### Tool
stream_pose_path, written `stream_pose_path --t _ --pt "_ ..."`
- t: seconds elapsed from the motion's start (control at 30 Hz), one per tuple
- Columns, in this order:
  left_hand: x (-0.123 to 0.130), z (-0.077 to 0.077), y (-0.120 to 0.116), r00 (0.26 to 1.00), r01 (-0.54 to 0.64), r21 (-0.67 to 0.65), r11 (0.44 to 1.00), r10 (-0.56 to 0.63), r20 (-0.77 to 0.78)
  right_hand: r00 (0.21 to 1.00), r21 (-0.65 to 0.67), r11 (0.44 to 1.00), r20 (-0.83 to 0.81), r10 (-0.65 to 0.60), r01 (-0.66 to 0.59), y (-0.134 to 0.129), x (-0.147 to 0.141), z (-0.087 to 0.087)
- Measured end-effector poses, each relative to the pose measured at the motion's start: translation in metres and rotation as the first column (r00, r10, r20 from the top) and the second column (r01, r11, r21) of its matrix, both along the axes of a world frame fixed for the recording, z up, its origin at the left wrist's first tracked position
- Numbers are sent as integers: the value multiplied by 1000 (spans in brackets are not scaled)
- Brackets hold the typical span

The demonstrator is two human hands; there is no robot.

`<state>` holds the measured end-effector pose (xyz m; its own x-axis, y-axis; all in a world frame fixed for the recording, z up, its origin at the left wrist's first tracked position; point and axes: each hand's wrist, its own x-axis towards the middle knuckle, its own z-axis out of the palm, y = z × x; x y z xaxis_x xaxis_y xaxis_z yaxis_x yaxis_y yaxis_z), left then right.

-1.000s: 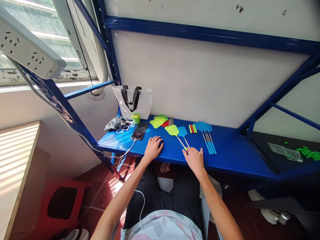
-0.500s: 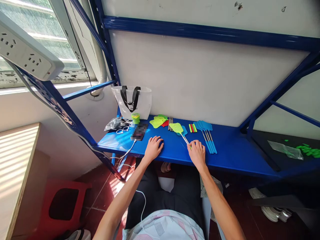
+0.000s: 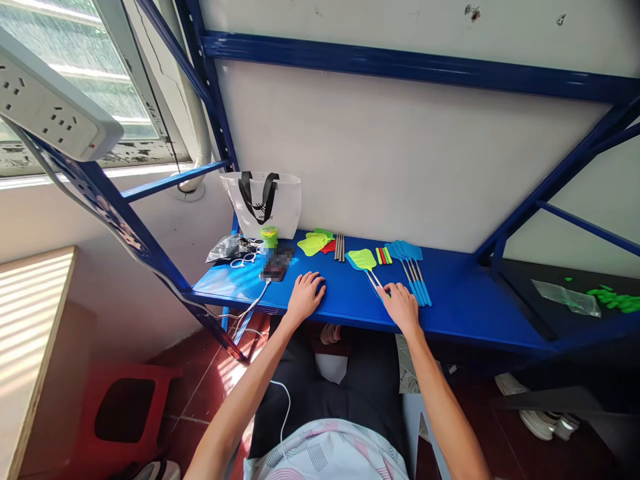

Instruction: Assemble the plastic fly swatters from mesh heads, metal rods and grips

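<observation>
My left hand [image 3: 306, 295] lies palm down on the blue table, fingers spread and holding nothing. With its fingers closed around the handle end, my right hand [image 3: 403, 307] holds a yellow-green fly swatter [image 3: 362, 259] with a metal shaft. A blue fly swatter [image 3: 352, 261] lies partly under it. Just right of these, several blue fly swatters [image 3: 420, 283] are lined up side by side. Behind are short red, yellow and green handle pieces [image 3: 384, 256]. Farther left lie metal rods [image 3: 340, 247], loose yellow-green swatter heads [image 3: 311, 246] and a red swatter head [image 3: 329, 247].
At the table's left stand a white bag [image 3: 287, 200] and a green tub [image 3: 269, 236], near scissors [image 3: 237, 263] and a phone [image 3: 277, 265] with a cable. Blue frame bars [image 3: 400, 70] cross behind. Green pieces [image 3: 615, 300] lie far right.
The yellow-green swatter's head has shifted right over the blue one, whose head now shows on the left. My right hand has moved slightly right; my left hand stays put.
</observation>
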<state>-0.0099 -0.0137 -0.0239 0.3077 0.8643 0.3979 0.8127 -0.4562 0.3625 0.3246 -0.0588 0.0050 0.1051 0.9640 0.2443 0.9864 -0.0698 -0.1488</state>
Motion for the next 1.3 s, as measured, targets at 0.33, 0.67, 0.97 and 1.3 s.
stream_pose_path --t 0.33,0.67,0.97,1.3 --pt "-1 2 0 1000 -5 -8 1000 5 -19 995 -165 986 -100 -29 12 0 -22 6" --pt "-1 0 1 1000 1 16 1000 -1 -9 945 33 998 -325 -43 57 7 19 9" --pt "-2 -1 1 1000 -3 9 1000 3 -22 851 -18 895 -305 -429 445 58 155 14" --pt "-2 -1 0 1000 2 18 1000 -2 -14 854 -122 884 -229 -467 451 91 174 4"
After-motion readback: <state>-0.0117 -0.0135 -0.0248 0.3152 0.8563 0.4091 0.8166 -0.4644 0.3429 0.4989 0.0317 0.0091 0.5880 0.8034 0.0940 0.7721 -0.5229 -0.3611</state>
